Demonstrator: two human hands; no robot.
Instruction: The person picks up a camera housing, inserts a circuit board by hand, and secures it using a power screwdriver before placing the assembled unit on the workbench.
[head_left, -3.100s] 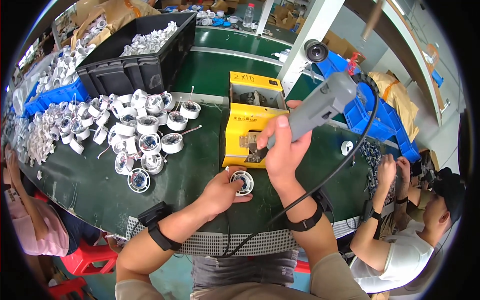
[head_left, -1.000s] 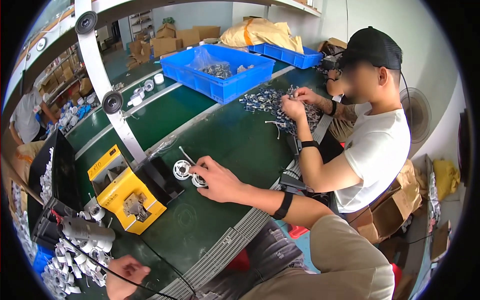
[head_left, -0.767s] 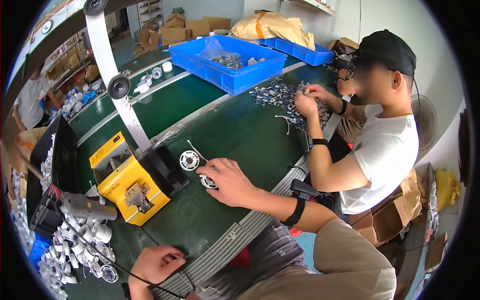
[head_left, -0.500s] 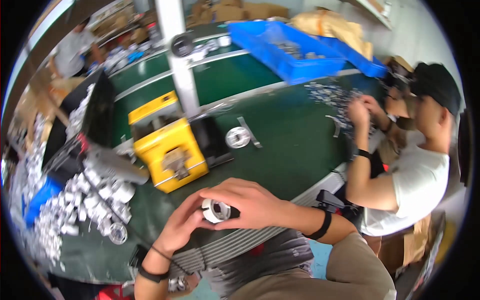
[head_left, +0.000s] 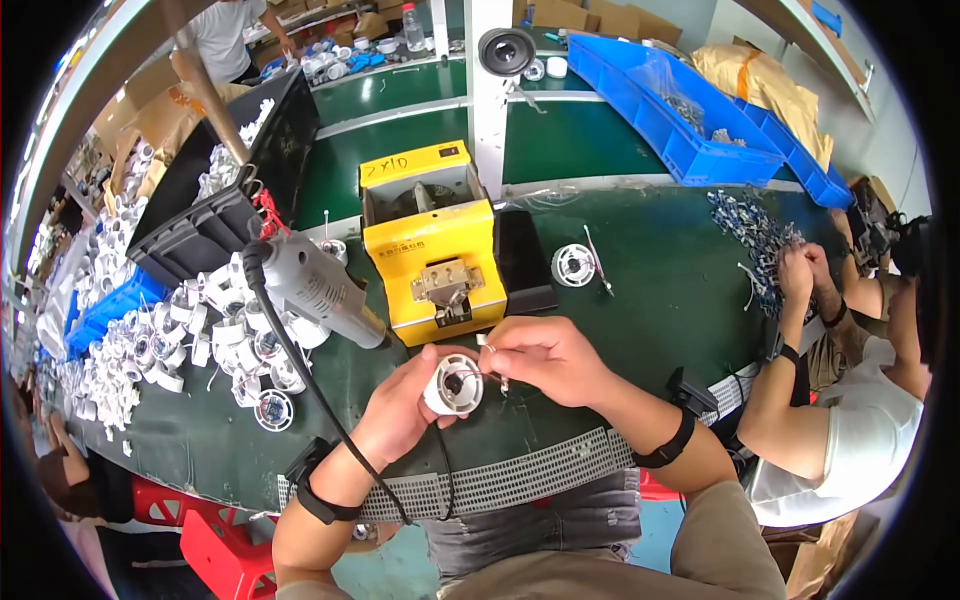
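My left hand (head_left: 398,412) cups a white round plastic housing (head_left: 438,392), its open side tilted toward my right hand. Dark parts show inside the ring. Just to the right, my right hand (head_left: 548,362) pinches thin wires (head_left: 488,376) that lead from the housing; a small pale end shows at the fingertips. Both hands are above the near edge of the green table, in front of a yellow machine (head_left: 432,262) with a metal fixture on its face. Another white round part (head_left: 573,265) with a wire lies on the table behind my right hand.
At left a grey corded tool (head_left: 318,288) points toward my hands, its black cable crossing my left forearm. Many white housings (head_left: 165,335) are heaped beyond it, near a black crate (head_left: 190,235). At right stand blue trays (head_left: 670,110), a pile of small wired parts (head_left: 745,235) and a co-worker (head_left: 840,420).
Both hands were wrapped around the housing; my right hand has moved off it to the right and now pinches its wires. The left keeps the housing, now turned rightward. The head view has shifted.
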